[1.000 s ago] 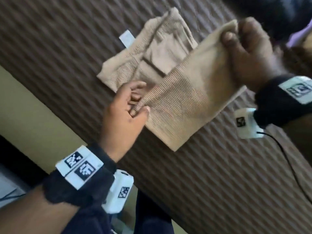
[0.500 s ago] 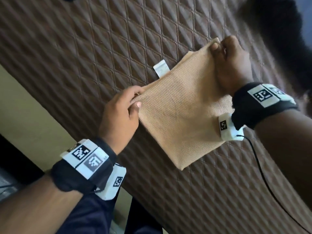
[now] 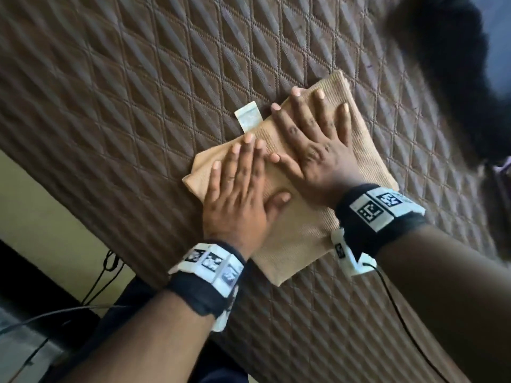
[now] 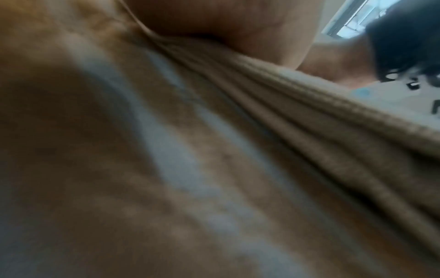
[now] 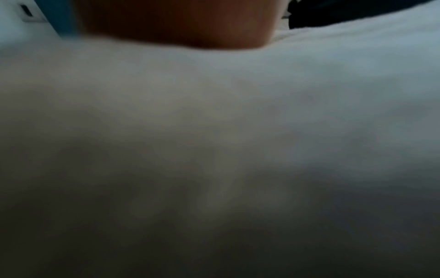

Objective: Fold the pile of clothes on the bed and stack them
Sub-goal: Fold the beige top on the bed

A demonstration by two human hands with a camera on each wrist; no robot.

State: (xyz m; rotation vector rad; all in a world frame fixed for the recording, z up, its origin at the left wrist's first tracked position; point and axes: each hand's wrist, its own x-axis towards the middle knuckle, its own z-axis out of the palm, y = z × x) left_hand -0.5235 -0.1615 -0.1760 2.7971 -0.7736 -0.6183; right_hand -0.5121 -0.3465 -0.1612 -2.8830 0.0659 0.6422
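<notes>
A tan ribbed garment (image 3: 301, 239) lies folded into a flat rectangle on the brown quilted bed cover (image 3: 138, 92). A white label (image 3: 249, 120) sticks out from its far edge. My left hand (image 3: 240, 172) lies flat on the garment's left part, fingers straight. My right hand (image 3: 312, 134) presses flat on its far right part, fingers spread. In the left wrist view the ribbed tan cloth (image 4: 309, 131) fills the frame under my palm. The right wrist view is blurred and shows only pale cloth (image 5: 238, 94) below my hand.
A heap of dark clothes (image 3: 442, 64) lies at the far right of the bed. The bed's near edge runs diagonally at the left, with a pale floor (image 3: 49, 217) and black cables (image 3: 105, 272) below it. A thin black cable (image 3: 401, 313) trails from my right wrist.
I laid the folded half of the tan garment down over the rest, let go of its corners, and both hands now press flat on top of it.
</notes>
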